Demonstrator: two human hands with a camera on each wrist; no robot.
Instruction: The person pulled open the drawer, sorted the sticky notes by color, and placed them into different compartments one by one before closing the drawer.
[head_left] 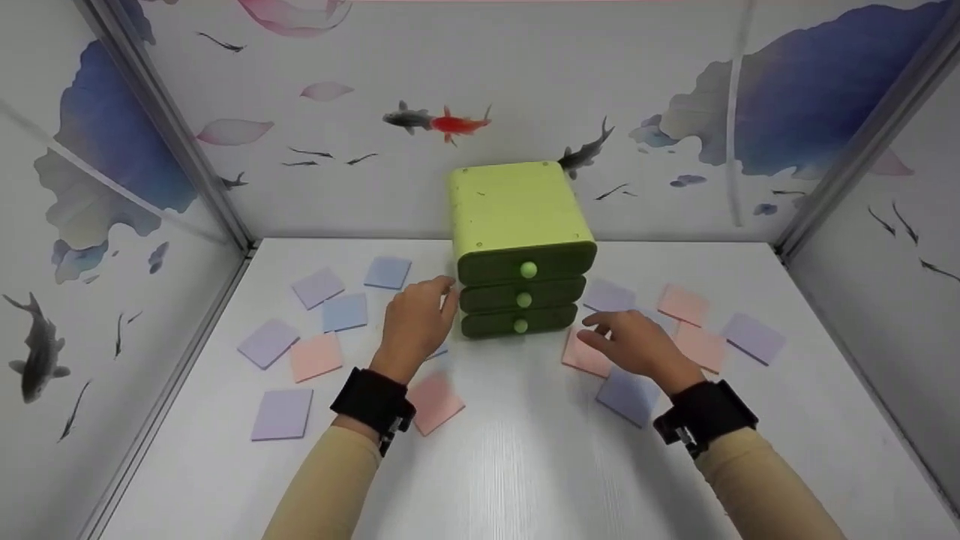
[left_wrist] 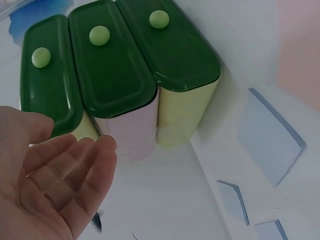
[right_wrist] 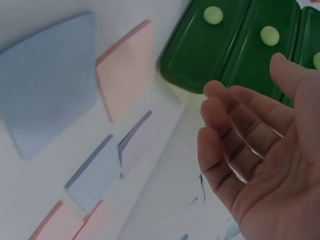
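A small green drawer box (head_left: 517,210) with three dark green drawer fronts stands at the back of the white table, all drawers closed. Each front bears a round light green knob (head_left: 529,269). My left hand (head_left: 416,319) hovers beside the box's left side, fingers relaxed and holding nothing. In the left wrist view its loosely bent fingers (left_wrist: 102,165) overlap the box's lower edge. My right hand (head_left: 634,341) is at the box's right, above a pink square (head_left: 583,352) and a purple square (head_left: 628,396), also with nothing in it.
Several flat pastel squares lie left of the box, among them a purple one (head_left: 282,414) and a blue one (head_left: 388,272). More lie to the right, such as a pink one (head_left: 682,304). Printed panels (head_left: 315,195) wall in the table's back and sides.
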